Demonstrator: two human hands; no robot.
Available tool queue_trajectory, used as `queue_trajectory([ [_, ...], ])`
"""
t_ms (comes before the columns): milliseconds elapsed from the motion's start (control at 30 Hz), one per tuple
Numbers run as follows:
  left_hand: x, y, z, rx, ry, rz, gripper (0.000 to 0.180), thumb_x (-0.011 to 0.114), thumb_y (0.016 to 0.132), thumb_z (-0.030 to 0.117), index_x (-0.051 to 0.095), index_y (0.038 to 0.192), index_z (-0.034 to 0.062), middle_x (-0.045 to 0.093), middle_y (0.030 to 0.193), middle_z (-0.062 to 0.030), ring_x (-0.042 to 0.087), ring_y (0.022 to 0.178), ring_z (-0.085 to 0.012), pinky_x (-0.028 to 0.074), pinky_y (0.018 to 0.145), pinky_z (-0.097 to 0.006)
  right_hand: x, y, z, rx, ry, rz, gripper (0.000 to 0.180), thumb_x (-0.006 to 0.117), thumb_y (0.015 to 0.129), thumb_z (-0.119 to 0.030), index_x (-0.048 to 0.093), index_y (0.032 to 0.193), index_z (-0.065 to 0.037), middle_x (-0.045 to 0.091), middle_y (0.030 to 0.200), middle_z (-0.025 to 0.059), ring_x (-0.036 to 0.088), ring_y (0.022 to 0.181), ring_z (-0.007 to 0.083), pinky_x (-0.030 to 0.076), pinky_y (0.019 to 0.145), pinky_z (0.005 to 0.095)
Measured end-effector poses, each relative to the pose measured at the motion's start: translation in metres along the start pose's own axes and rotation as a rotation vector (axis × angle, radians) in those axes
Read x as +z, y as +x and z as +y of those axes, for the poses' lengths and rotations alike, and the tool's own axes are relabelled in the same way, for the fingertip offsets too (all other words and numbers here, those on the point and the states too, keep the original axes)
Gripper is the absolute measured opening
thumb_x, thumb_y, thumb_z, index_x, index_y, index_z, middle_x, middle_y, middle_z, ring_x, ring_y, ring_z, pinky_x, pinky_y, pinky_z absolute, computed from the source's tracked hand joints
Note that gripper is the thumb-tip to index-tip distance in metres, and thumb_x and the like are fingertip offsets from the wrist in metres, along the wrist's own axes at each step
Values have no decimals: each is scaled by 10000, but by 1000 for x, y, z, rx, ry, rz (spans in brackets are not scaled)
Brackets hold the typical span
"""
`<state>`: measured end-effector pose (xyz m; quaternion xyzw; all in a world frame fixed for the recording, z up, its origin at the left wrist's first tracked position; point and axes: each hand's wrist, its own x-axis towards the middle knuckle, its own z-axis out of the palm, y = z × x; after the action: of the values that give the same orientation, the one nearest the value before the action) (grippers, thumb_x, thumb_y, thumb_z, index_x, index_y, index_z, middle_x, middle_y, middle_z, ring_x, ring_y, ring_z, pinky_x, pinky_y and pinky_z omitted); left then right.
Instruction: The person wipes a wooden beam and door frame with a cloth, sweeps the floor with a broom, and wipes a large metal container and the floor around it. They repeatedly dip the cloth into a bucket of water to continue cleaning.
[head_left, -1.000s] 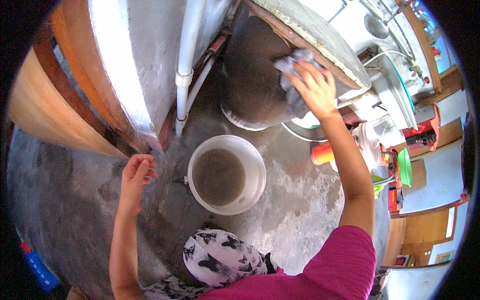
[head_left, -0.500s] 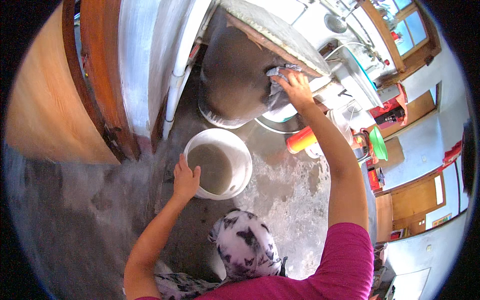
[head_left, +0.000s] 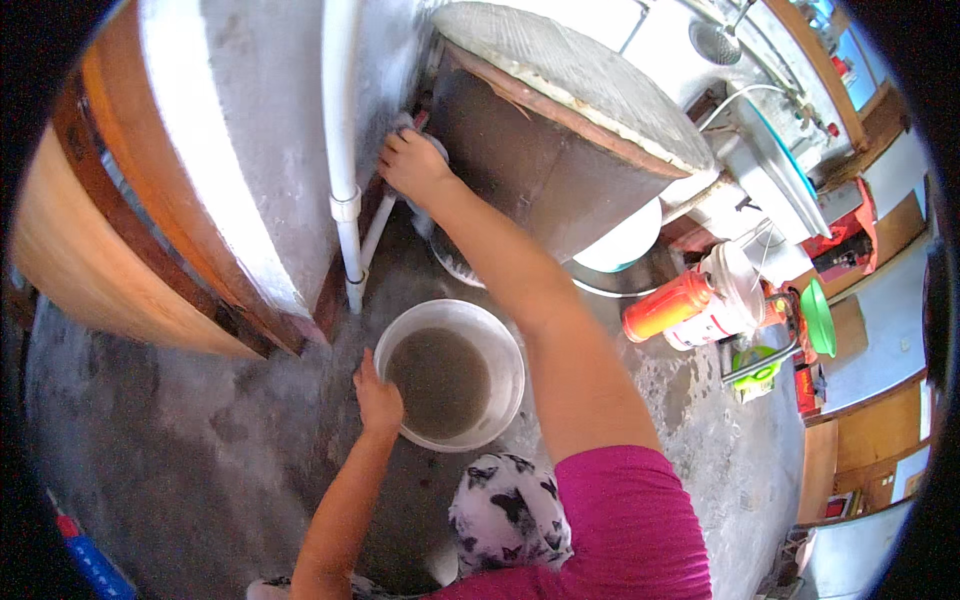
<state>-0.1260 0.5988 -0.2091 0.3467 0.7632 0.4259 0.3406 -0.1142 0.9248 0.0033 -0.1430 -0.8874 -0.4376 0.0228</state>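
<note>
My right hand [head_left: 413, 163] reaches far forward to the left side of a large dark brown vat [head_left: 545, 155], beside the white pipes. Its fingers are closed on a greyish cloth [head_left: 403, 122], mostly hidden by the hand and blurred. My left hand [head_left: 379, 398] grips the left rim of a white bucket [head_left: 510, 372] standing on the floor. Murky grey-brown water [head_left: 438, 382] lies in the bucket.
A round pale lid [head_left: 580, 75] covers the vat. White pipes [head_left: 342, 205] run down the wall at its left. To the right stand an orange flask [head_left: 668, 305], a white pail [head_left: 735, 290] and a white basin [head_left: 622, 240]. Wooden furniture [head_left: 150, 240] is at left.
My right hand has moved with the cloth from the vat's right side to its left side near the pipes. My left hand stays on the bucket's rim. The view has shifted.
</note>
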Motion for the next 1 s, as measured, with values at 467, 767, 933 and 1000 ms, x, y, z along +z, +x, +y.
queue_trajectory([
  [467, -20, 4, 4, 114, -45, 12, 580, 410, 819, -88, 489, 1390, -29, 571, 1328, -245, 542, 1262, -374, 382, 1104, -411, -60, -298, 124, 320, 82, 617, 547, 698, 699, -129, 688, 1228, -268, 612, 1088, -4, 585, 1091, 211, 506, 831, 345],
  [767, -29, -2, 8, 10, -31, 5, 574, 435, 838, -87, 452, 1411, -50, 561, 1359, -222, 522, 1290, -337, 367, 1116, -394, 21, -364, 130, 1254, 1131, 1259, 337, 541, 964, -145, 543, 1284, -40, 614, 1178, 111, 565, 1126, 299, 448, 978, 415],
  [933, -30, 6, -5, 60, -19, 33, 570, 456, 864, -75, 435, 1432, -28, 573, 1347, -199, 538, 1261, -314, 388, 1093, -390, 50, -297, 147, 1325, 2004, 2069, 251, 513, 967, -187, 607, 1163, -61, 638, 1055, 95, 583, 1026, 300, 444, 941, 375],
  [1000, -42, 10, -23, 35, -56, 28, 573, 491, 901, -57, 404, 1464, 8, 568, 1357, -186, 546, 1233, -317, 423, 1058, -410, 31, -256, 123, 1400, 1497, 2029, 255, 536, 921, -118, 617, 1156, -62, 598, 1097, 107, 539, 1092, 307, 403, 996, 389],
])
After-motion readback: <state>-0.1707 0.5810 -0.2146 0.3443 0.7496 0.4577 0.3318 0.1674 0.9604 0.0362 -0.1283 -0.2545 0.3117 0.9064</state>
